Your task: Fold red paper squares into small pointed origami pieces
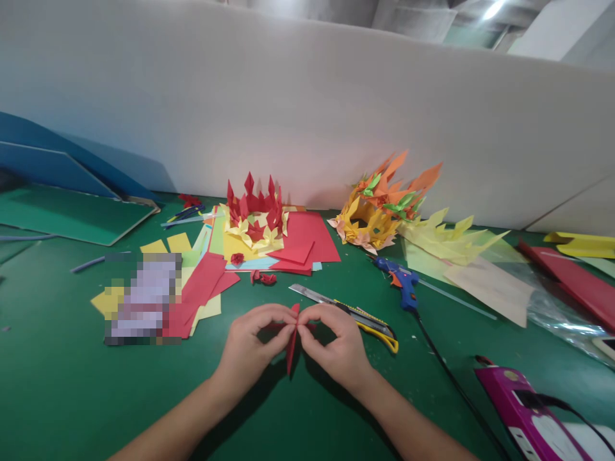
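Note:
A small folded piece of red paper (291,355) is pinched between my two hands over the green table. My left hand (254,336) grips it from the left with thumb and forefinger. From the other side, the thumb and forefinger of my right hand (336,339) close on the same paper, fingertips almost meeting. Part of the paper is hidden behind my fingers. Just beyond my right hand lies a yellow-handled utility knife (372,323) with its blade out. Small red paper flowers (263,278) rest a little farther off.
A red and yellow paper crown (254,214) stands on coloured sheets (314,234) at the back. Right of it is an orange paper crown (368,224). A blue glue gun (403,282) trails its cord toward a magenta power strip (519,403). A pixelated object (147,298) lies left.

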A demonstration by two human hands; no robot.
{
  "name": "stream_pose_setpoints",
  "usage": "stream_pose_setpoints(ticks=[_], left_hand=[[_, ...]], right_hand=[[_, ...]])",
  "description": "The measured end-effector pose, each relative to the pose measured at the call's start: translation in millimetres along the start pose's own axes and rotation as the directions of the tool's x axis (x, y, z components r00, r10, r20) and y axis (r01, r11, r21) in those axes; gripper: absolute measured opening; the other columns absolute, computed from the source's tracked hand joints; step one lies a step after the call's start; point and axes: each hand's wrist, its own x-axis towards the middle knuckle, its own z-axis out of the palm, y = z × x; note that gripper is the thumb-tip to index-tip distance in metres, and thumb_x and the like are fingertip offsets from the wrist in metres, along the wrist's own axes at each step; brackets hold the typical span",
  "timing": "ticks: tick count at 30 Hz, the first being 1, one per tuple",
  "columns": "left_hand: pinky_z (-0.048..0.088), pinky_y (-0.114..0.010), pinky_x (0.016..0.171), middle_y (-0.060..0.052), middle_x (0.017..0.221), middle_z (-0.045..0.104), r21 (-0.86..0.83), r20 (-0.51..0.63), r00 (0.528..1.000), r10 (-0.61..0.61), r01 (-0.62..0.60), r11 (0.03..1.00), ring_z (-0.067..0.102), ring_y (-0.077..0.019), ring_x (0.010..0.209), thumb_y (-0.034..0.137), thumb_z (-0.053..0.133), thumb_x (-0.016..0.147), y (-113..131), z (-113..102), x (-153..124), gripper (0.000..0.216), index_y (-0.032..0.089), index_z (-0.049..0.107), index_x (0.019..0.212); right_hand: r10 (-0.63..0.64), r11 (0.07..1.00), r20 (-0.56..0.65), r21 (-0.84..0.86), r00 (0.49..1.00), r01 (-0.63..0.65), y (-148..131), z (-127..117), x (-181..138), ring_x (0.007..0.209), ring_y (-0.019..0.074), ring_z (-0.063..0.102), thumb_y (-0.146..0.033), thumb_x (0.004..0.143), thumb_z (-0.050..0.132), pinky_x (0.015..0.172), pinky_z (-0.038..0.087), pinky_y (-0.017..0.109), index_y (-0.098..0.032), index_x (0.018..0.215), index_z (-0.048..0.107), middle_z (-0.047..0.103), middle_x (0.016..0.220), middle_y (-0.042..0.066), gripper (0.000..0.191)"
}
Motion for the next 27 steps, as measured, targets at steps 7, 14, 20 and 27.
stream_pose_setpoints(ticks=[7,14,20,27], left_hand=[[0.055,-0.025,0.066,-0.003,0.077,0.069,0.041,0.017,0.998,0.062,-0.063,0.997,0.067,-0.0148,0.073,0.012,0.058,0.071,1.0,2.8,-0.5,0.01,0.021,0.063,0.068],[0.052,-0.034,0.079,-0.006,0.091,0.07,0.088,0.08,0.995,0.061,-0.068,0.994,0.065,-0.0193,0.09,0.014,0.054,0.073,0.5,1.5,0.7,0.01,0.021,0.06,0.069],[0.051,-0.033,0.075,-0.001,0.071,0.066,0.137,0.076,0.991,0.111,-0.121,0.983,0.063,-0.0178,0.077,0.017,0.052,0.077,-0.9,0.8,2.7,0.01,0.022,0.056,0.069],[0.05,-0.025,0.063,0.0,0.071,0.065,0.13,0.035,0.998,0.054,-0.058,0.99,0.061,-0.0138,0.066,0.019,0.054,0.078,-1.8,-0.1,2.2,0.009,0.021,0.059,0.07]], right_hand=[[-0.045,0.999,0.026,0.0,0.999,0.045,-0.5,-0.4,0.3,0.062,0.015,0.062,-0.012,0.073,0.055,0.061,0.048,0.027,-0.021,0.069,0.06,0.066,0.066,0.001,0.01],[-0.086,0.996,0.067,0.025,0.994,0.085,-1.0,-1.3,3.6,0.064,0.0149,0.061,-0.013,0.076,0.054,0.064,0.048,0.028,-0.022,0.067,0.058,0.066,0.066,0.0,0.013],[0.0,0.998,0.059,0.07,0.998,-0.004,-1.7,-4.3,4.0,0.067,0.0158,0.062,-0.017,0.078,0.055,0.065,0.05,0.028,-0.021,0.071,0.06,0.067,0.071,0.002,0.009],[0.109,0.985,0.067,0.129,0.992,-0.116,-1.7,-2.7,4.0,0.068,0.0156,0.062,-0.018,0.073,0.06,0.065,0.052,0.027,-0.02,0.074,0.061,0.066,0.072,0.002,0.002]])
